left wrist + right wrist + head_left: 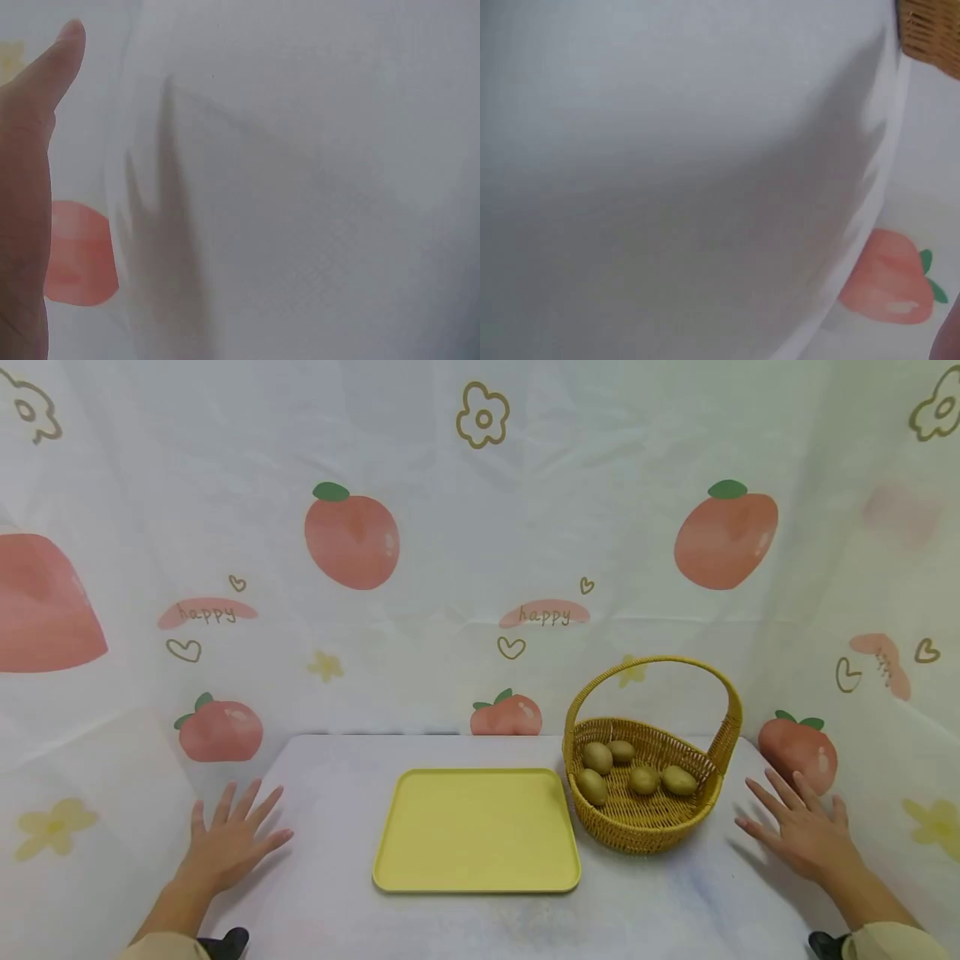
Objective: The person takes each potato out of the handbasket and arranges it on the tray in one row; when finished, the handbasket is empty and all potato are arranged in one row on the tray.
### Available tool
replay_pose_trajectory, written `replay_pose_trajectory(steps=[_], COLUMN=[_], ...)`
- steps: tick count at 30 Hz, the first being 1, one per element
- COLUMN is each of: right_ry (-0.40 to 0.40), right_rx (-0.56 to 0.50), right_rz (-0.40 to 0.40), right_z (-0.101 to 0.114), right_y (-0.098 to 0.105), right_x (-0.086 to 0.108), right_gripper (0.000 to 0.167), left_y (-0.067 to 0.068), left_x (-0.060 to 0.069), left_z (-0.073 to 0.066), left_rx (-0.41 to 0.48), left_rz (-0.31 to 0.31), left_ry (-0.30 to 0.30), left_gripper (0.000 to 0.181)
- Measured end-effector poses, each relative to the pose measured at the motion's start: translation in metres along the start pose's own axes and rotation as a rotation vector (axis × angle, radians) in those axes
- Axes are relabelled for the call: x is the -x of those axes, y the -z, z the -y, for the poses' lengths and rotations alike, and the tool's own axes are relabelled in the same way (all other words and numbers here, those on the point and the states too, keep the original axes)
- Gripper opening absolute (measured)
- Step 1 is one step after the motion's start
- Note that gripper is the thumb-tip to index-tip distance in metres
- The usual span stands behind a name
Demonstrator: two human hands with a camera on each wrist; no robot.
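In the head view a yellow tray (477, 831) lies on the white table. Right of it stands a wicker basket (645, 839) with a tall handle, holding several brownish-green oval items (643, 780). My left hand (225, 845), fingers spread, is at the table's left edge and holds nothing; its thumb side shows in the left wrist view (26, 172). At the right edge my right hand (808, 828) is spread and holds nothing, with the basket the nearest object. Only a sliver of that hand shows in the right wrist view, where part of the basket (931, 34) shows at the top corner.
A white cloth (450, 677) printed with fruit, flowers and hearts hangs behind the table and along both sides. The basket's handle rises well above its rim. Shadows of the hands fall on the white tabletop (480, 931).
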State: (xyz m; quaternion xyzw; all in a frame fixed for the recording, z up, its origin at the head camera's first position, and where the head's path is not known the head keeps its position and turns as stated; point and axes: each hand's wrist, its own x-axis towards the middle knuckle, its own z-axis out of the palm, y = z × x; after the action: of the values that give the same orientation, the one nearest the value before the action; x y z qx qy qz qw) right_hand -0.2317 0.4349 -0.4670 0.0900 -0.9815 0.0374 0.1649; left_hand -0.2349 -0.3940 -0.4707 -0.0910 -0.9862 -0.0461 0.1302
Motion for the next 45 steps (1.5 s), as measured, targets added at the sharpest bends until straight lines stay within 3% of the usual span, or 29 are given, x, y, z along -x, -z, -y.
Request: replay_pose_trajectory(steps=[7,15,20,26,30,38,45], right_ry=[0.045,0.203,0.266,0.306,0.295,0.225,0.132], right_rx=[-0.03,-0.23,-0.351,-0.474,-0.587,-0.719,-0.795], right_rz=[-0.114,-0.257,-0.266,-0.231,-0.176,-0.003,0.245], right_z=[0.013,0.044,0.07,0.098,0.114,0.136,0.142], right_y=[0.006,0.016,0.028,0.043,0.05,0.059,0.06], right_x=[0.007,0.009,0.001,-0.016,-0.032,-0.073,-0.107], right_gripper=[0.077,0.075,0.073,0.072,0.07,0.068,0.068], left_y=[0.002,0.004,0.009,0.018,0.025,0.041,0.052], left_x=[0.0,0.003,-0.002,-0.013,-0.02,-0.032,-0.042], left_z=[-0.009,-0.031,-0.05,-0.074,-0.089,-0.119,-0.133], left_rx=[0.004,0.014,0.055,0.135,0.238,0.573,0.723], left_rz=[-0.057,-0.168,-0.202,-0.222,-0.231,-0.167,-0.173], left_ry=[-0.039,-0.131,-0.153,-0.18,-0.201,-0.179,-0.177], left_gripper=[0.078,0.08,0.079,0.081,0.079,0.076,0.069])
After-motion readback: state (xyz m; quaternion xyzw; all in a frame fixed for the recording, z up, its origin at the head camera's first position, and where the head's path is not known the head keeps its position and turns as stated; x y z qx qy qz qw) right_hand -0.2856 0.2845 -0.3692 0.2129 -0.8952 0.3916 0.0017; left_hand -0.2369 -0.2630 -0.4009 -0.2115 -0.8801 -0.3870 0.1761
